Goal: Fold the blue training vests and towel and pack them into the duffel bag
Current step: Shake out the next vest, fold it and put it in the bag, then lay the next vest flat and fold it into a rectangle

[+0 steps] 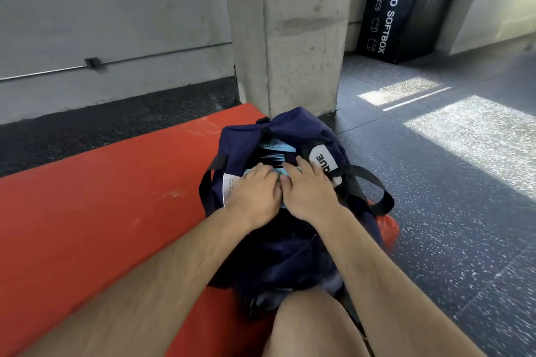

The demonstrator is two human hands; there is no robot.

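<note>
Blue vests [278, 149] lie inside the duffel bag [293, 124]; your left hand [255, 193] and right hand [311, 195] press them down, fingers flat.

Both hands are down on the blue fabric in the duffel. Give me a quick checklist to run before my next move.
1. Blue fabric inside the duffel bag: ok, it lies within the opening.
2. Contact: ok, the left hand and right hand press on the fabric side by side.
3. Bag mouth open: ok, its sides are spread apart.
4. Black strap out of the opening: ok, it loops off to the bag's right side.
5. Bag supported: ok, it rests on the red mat, near the mat's right edge.
6. All vests and the towel packed: cannot tell, the hands cover much of the contents.
</note>
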